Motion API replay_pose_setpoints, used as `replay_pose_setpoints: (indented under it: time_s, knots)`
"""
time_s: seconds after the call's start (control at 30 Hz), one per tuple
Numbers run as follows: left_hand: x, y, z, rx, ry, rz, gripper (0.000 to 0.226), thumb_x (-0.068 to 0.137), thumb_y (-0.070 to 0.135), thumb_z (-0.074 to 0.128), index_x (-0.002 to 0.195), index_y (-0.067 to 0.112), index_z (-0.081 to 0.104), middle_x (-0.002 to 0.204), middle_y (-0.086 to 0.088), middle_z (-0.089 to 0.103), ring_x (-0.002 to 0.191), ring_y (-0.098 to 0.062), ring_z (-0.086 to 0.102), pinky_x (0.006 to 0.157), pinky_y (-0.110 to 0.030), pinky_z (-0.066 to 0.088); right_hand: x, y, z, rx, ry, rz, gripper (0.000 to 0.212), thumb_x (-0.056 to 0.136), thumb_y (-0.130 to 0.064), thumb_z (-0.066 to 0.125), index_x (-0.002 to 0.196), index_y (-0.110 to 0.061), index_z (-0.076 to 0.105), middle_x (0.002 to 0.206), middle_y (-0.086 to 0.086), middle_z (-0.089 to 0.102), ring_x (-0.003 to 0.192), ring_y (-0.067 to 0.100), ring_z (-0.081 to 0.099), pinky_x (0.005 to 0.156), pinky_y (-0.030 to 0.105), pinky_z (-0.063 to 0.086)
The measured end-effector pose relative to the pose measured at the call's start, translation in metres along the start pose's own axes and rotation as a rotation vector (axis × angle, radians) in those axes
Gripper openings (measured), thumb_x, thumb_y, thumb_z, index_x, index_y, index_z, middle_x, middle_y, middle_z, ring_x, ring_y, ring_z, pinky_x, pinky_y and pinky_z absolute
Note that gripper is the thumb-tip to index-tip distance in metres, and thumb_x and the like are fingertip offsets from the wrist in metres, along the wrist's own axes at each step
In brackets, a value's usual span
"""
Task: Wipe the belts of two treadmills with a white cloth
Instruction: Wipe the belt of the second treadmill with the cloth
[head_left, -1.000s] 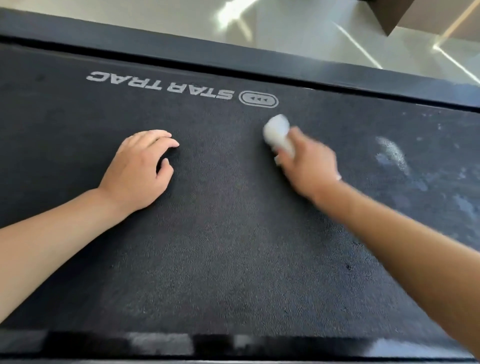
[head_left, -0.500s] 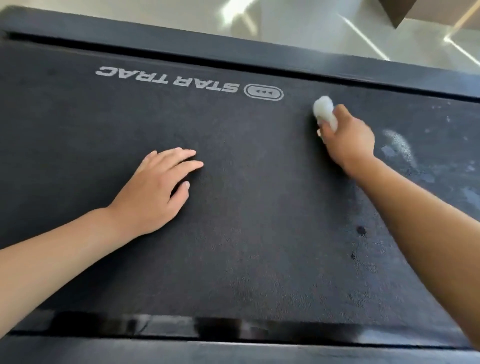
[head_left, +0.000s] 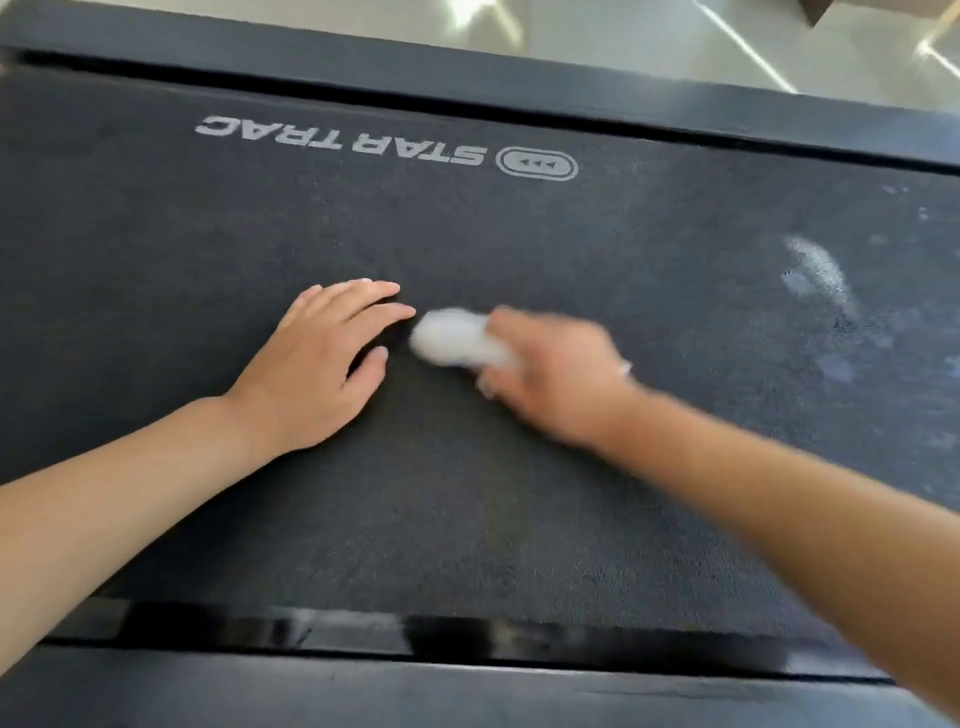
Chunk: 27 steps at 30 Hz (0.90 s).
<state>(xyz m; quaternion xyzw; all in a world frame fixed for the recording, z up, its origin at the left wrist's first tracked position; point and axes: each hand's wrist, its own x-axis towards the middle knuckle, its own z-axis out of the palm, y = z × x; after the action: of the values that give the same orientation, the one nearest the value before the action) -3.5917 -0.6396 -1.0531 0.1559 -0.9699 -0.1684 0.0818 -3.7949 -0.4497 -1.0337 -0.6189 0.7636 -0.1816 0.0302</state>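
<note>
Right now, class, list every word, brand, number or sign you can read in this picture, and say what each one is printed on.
"STAR TRAC": printed in pale letters on the treadmill belt, upside down from this view, lettering at.
Oval badge beside it on the belt: three small arrowheads, no letters.
No numbers or other text are visible; the white cloth carries none.

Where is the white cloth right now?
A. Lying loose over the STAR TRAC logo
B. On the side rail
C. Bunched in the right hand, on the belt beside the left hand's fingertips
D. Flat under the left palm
C: the white cloth is bunched in the right hand, pressed to the belt just right of the left hand.
</note>
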Motion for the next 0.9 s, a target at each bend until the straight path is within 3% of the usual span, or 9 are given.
replay_pose_setpoints:
  time_s: [0.1,0.2,0.33,0.47,0.53,0.6,0.67,0.83,0.9]
  knots:
    - [-0.006,-0.015,-0.015,0.036,-0.023,0.012,0.049,0.102,0.033,0.042,0.147,0.022,0.057,0.158,0.003,0.047,0.148,-0.021,0.039,0.125,-0.040,0.027,0.051,0.109,-0.032,-0.218,0.168,0.514,0.035,0.095,-0.048,0.056,0.115,-0.020,0.048,0.100,0.014,0.069,0.093,0.041,0.064,0.068,0.038,0.039]
    - [-0.021,-0.041,-0.031,0.044,0.007,-0.079,0.048,0.102,0.031,0.042,0.147,0.024,0.057,0.158,0.004,0.047,0.148,-0.020,0.040,0.124,-0.038,0.026,0.071,0.125,-0.033,-0.314,0.213,0.695,0.041,0.101,-0.040,0.046,0.131,-0.013,0.045,0.102,0.019,0.067,0.092,0.044,0.063,0.068,0.039,0.040]
    - [-0.026,-0.058,-0.038,0.030,0.034,-0.134,0.048,0.100,0.026,0.044,0.145,0.021,0.059,0.156,0.000,0.050,0.146,-0.023,0.042,0.123,-0.037,0.027,0.080,0.009,0.012,-0.192,0.114,0.337,0.033,0.100,-0.043,0.047,0.124,-0.021,0.050,0.100,0.005,0.068,0.092,0.036,0.066,0.068,0.039,0.042]
    - [-0.023,-0.063,-0.034,0.027,0.042,-0.115,0.049,0.095,0.022,0.046,0.142,0.018,0.061,0.153,-0.004,0.052,0.143,-0.028,0.045,0.123,-0.039,0.028,0.031,-0.144,0.056,-0.037,-0.105,-0.263,0.034,0.097,-0.036,0.053,0.126,-0.018,0.051,0.087,-0.002,0.058,0.070,0.028,0.060,0.052,0.035,0.033]
    - [-0.025,-0.067,-0.034,0.026,0.049,-0.111,0.048,0.098,0.023,0.046,0.143,0.019,0.061,0.154,-0.003,0.052,0.144,-0.026,0.044,0.124,-0.038,0.027,0.002,-0.175,0.060,0.041,-0.273,-0.521,0.028,0.096,-0.035,0.057,0.117,-0.017,0.056,0.087,0.000,0.059,0.068,0.028,0.059,0.050,0.037,0.037]
    - [-0.030,-0.070,-0.035,0.025,0.039,-0.118,0.048,0.101,0.024,0.044,0.147,0.020,0.059,0.158,0.000,0.049,0.146,-0.022,0.041,0.124,-0.031,0.023,-0.002,-0.160,0.057,0.146,-0.291,-0.638,0.021,0.095,-0.032,0.061,0.107,-0.015,0.058,0.086,0.003,0.059,0.069,0.029,0.057,0.054,0.037,0.042]
    - [-0.036,-0.072,-0.035,0.014,0.038,-0.125,0.049,0.102,0.025,0.044,0.149,0.020,0.057,0.161,0.001,0.047,0.149,-0.021,0.038,0.125,-0.030,0.020,0.028,-0.117,0.047,0.119,-0.176,-0.485,0.020,0.095,-0.034,0.060,0.103,-0.017,0.056,0.088,0.002,0.062,0.077,0.031,0.063,0.058,0.037,0.044]
    - [-0.042,-0.074,-0.033,-0.005,0.068,-0.142,0.049,0.101,0.024,0.044,0.148,0.022,0.058,0.160,0.002,0.049,0.149,-0.020,0.040,0.126,-0.032,0.022,0.141,0.046,0.003,-0.238,0.138,0.514,0.044,0.101,-0.044,0.047,0.132,-0.013,0.045,0.108,0.019,0.067,0.099,0.044,0.063,0.077,0.045,0.049]
    - [-0.042,-0.075,-0.034,-0.014,0.062,-0.140,0.049,0.101,0.025,0.043,0.147,0.022,0.058,0.160,0.003,0.048,0.150,-0.019,0.040,0.126,-0.035,0.023,0.149,0.049,0.006,-0.299,0.127,0.622,0.054,0.101,-0.043,0.047,0.144,-0.011,0.037,0.112,0.024,0.066,0.101,0.046,0.063,0.079,0.045,0.049]
